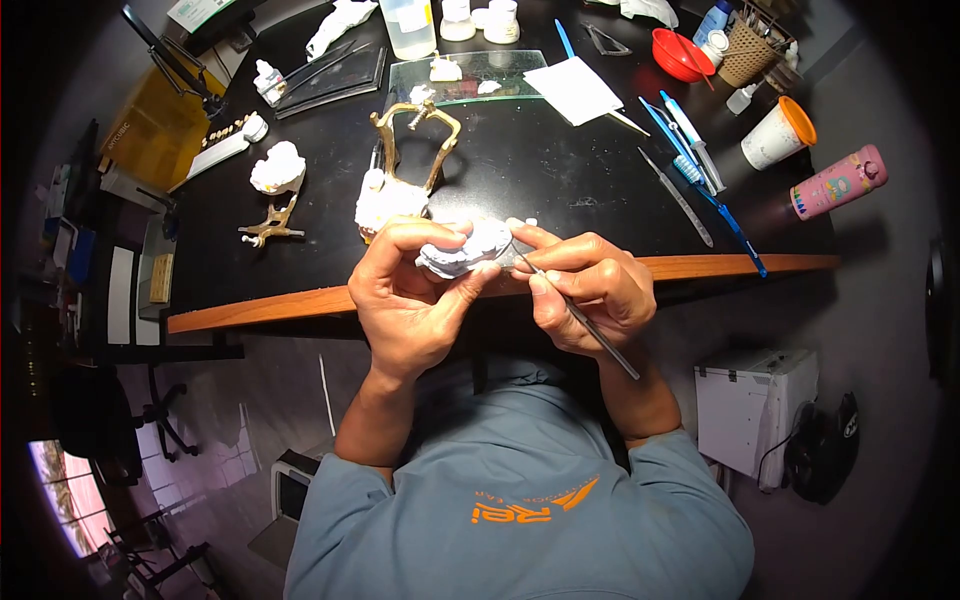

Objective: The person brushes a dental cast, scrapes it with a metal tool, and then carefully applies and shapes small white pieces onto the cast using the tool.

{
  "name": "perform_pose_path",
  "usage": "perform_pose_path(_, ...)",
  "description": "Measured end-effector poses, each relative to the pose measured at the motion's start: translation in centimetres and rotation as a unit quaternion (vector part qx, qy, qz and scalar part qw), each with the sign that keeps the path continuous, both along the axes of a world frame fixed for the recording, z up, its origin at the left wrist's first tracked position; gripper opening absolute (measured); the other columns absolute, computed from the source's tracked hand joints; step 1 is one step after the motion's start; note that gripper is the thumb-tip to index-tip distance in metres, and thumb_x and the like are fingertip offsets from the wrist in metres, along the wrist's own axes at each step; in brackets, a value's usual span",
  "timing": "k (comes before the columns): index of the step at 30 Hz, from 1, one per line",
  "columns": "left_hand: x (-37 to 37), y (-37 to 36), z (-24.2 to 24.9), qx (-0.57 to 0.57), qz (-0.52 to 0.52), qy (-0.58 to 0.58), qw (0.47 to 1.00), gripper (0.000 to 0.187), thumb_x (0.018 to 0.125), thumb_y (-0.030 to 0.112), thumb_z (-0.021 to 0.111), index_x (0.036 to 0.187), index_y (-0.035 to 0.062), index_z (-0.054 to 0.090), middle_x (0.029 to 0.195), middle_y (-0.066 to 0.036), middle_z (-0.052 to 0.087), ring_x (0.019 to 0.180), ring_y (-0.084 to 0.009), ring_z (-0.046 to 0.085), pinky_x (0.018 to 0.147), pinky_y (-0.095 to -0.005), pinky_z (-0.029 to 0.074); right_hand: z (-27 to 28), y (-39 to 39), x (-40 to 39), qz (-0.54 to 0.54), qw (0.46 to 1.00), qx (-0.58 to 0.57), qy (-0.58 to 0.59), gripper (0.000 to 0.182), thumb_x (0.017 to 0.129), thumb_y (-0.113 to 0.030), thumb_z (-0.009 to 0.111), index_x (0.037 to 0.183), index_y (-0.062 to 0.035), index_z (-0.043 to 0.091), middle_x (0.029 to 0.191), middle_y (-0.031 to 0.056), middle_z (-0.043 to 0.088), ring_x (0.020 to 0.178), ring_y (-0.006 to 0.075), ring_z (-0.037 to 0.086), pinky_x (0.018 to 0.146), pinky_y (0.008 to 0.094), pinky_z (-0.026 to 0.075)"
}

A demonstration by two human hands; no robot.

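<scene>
Between the fingers and thumb of my left hand (pixel 408 295) is a pale plaster dental cast (pixel 465 248), held just over the table's front edge. My right hand (pixel 598 290) grips a thin metal carving tool (pixel 592 327) like a pen. Its narrow tip reaches the right side of the cast; whether it touches cannot be made out. Behind my left hand stands a brass dental articulator (pixel 440 150) with white plaster (pixel 390 205) on it. Another brass articulator part (pixel 275 222) with a plaster cast (pixel 278 168) lies to the left.
A glass slab (pixel 520 75) and white paper pad (pixel 575 90) lie at the back. On the right are a metal knife-like tool (pixel 678 198), a blue toothbrush (pixel 722 215), an orange-lidded cup (pixel 778 133), a pink bottle (pixel 838 182) and a red bowl (pixel 682 55). Wooden edging (pixel 270 312) borders the black table.
</scene>
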State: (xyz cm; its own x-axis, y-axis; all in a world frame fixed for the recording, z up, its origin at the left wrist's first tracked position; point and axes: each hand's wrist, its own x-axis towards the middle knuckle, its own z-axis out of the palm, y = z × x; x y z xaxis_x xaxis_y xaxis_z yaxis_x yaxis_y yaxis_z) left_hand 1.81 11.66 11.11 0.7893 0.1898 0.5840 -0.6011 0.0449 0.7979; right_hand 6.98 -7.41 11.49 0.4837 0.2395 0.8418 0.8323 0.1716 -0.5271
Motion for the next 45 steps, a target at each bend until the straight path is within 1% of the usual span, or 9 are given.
perform_pose_path(8,0.13,-0.05,-0.17,0.011,0.015,-0.008,1.000,0.036,0.080,-0.014,0.085,0.109,-0.0032,0.066,0.113,-0.012,0.067,0.106,-0.0188,0.072,0.092,-0.0316,0.063,-0.13,-0.19,-0.11,-0.004,1.000,-0.008,0.005,0.021,0.089,0.002,0.079,0.087,-0.0018,0.059,0.092,0.0187,0.075,0.099,0.0378,0.080,0.075,0.0373,0.068)
perform_pose_path(13,0.05,-0.05,-0.03,0.006,0.010,-0.006,1.000,0.036,0.080,-0.014,0.086,0.109,-0.0032,0.066,0.113,-0.013,0.068,0.107,-0.0190,0.072,0.092,-0.0320,0.063,0.22,-0.27,-0.27,0.013,1.000,-0.014,0.001,0.014,0.092,0.011,0.066,0.091,0.0010,0.056,0.092,0.0226,0.071,0.083,0.0249,0.078,0.099,0.0625,0.060)
perform_pose_path(15,0.08,-0.08,-0.10,-0.001,0.007,-0.008,1.000,0.036,0.080,-0.014,0.085,0.109,-0.0032,0.066,0.113,-0.013,0.068,0.107,-0.0191,0.072,0.092,-0.0319,0.063,0.28,-0.12,-0.35,0.015,1.000,-0.002,0.010,0.014,0.092,0.011,0.067,0.091,0.0008,0.056,0.092,0.0225,0.071,0.083,0.0252,0.078,0.099,0.0624,0.060)
perform_pose_path(23,0.08,-0.19,-0.12,0.003,0.017,-0.010,1.000,0.036,0.080,-0.014,0.086,0.109,-0.0028,0.067,0.113,-0.014,0.069,0.106,-0.0190,0.073,0.092,-0.0317,0.063,0.49,-0.21,-0.28,0.009,1.000,-0.025,0.000,0.016,0.091,0.011,0.066,0.087,0.0007,0.055,0.089,0.0215,0.071,0.083,0.0249,0.078,0.100,0.0608,0.060)
perform_pose_path(25,0.04,-0.33,0.07,-0.005,0.015,-0.004,1.000,0.036,0.080,-0.013,0.086,0.109,-0.0028,0.067,0.112,-0.014,0.069,0.105,-0.0188,0.073,0.091,-0.0317,0.063,0.39,-0.24,-0.24,0.002,1.000,-0.019,-0.001,0.018,0.089,0.009,0.069,0.085,-0.0003,0.055,0.088,0.0200,0.072,0.088,0.0291,0.079,0.090,0.0517,0.063)
perform_pose_path(26,0.05,-0.29,0.03,0.000,0.014,-0.006,1.000,0.036,0.080,-0.013,0.086,0.109,-0.0029,0.066,0.112,-0.014,0.069,0.105,-0.0187,0.073,0.091,-0.0317,0.063,0.17,-0.22,-0.15,-0.005,1.000,-0.014,-0.002,0.020,0.088,0.007,0.073,0.084,-0.0013,0.055,0.088,0.0186,0.073,0.093,0.0334,0.080,0.080,0.0427,0.065)
perform_pose_path(28,0.11,-0.10,-0.07,0.011,0.013,-0.010,1.000,0.036,0.081,-0.013,0.086,0.109,-0.0030,0.066,0.112,-0.014,0.070,0.105,-0.0185,0.073,0.091,-0.0316,0.063,0.00,-0.16,-0.03,-0.012,1.000,-0.007,-0.004,0.023,0.086,0.005,0.077,0.083,-0.0024,0.056,0.087,0.0172,0.074,0.097,0.0376,0.080,0.070,0.0338,0.068)
perform_pose_path(37,0.02,-0.20,-0.02,-0.017,-0.005,0.003,1.000,0.036,0.080,-0.012,0.087,0.108,-0.0030,0.067,0.111,-0.013,0.069,0.104,-0.0176,0.072,0.090,-0.0310,0.062,-0.14,-0.19,0.07,-0.005,1.000,-0.001,-0.016,0.023,0.087,0.003,0.078,0.083,-0.0024,0.056,0.087,0.0167,0.073,0.091,0.0353,0.081,0.069,0.0350,0.068)
perform_pose_path(45,0.10,-0.07,-0.26,0.005,0.012,-0.007,1.000,0.036,0.078,-0.010,0.089,0.107,-0.0029,0.068,0.111,-0.012,0.069,0.104,-0.0176,0.072,0.090,-0.0312,0.062,-0.18,-0.26,-0.08,-0.012,1.000,-0.004,-0.016,0.025,0.088,0.001,0.079,0.084,-0.0023,0.055,0.087,0.0164,0.072,0.090,0.0348,0.081,0.071,0.0367,0.069)
